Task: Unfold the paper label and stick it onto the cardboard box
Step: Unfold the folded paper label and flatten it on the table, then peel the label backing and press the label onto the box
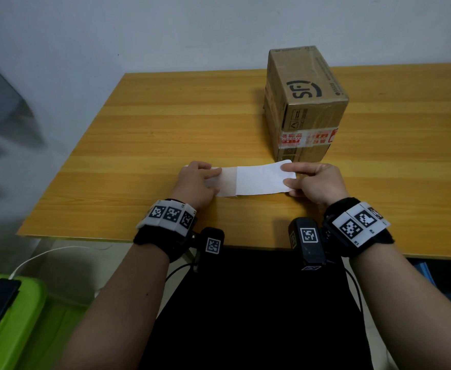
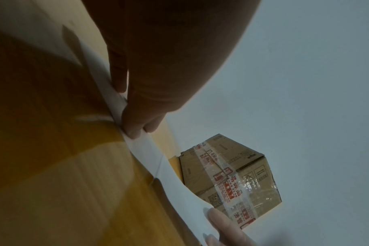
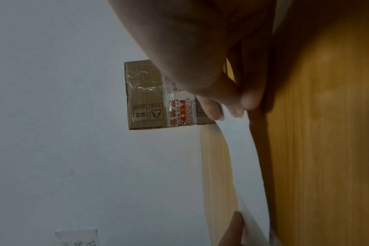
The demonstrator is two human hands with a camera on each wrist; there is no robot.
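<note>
A white paper label is stretched out flat, just above the wooden table, with a crease line near its left third. My left hand pinches its left end. My right hand pinches its right end, thumb underneath and fingers on top. The cardboard box stands upright just behind the label's right end, with a black logo on top and red-and-white tape round its lower part. The box also shows in the left wrist view and the right wrist view.
The table's near edge runs just behind my wrists. A green plastic bin with a dark phone on it sits low at the left, beside a white cable. A pale wall rises behind the table.
</note>
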